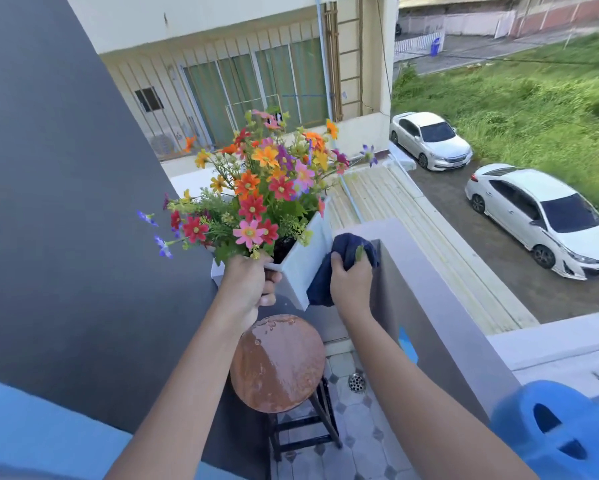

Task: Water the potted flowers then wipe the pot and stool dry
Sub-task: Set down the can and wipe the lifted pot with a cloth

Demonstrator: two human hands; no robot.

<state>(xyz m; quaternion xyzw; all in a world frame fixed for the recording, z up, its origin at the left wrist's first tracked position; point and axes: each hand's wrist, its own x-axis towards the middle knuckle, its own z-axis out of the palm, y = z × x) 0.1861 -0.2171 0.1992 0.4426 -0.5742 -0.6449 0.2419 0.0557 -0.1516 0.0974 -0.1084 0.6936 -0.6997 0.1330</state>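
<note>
A white square pot (306, 259) full of colourful flowers (263, 188) is held up in the air above the stool. My left hand (247, 289) grips the pot's near rim. My right hand (351, 284) presses a dark blue cloth (343, 258) against the pot's right side. Below stands a round brown wooden stool (279, 365) whose seat is wet, with water drops at its far edge.
A blue watering can (557, 431) sits on the balcony ledge at the lower right. The grey balcony wall (429, 306) runs along the right, a dark wall (66, 202) along the left. A floor drain (356, 382) lies in the tiled floor beside the stool.
</note>
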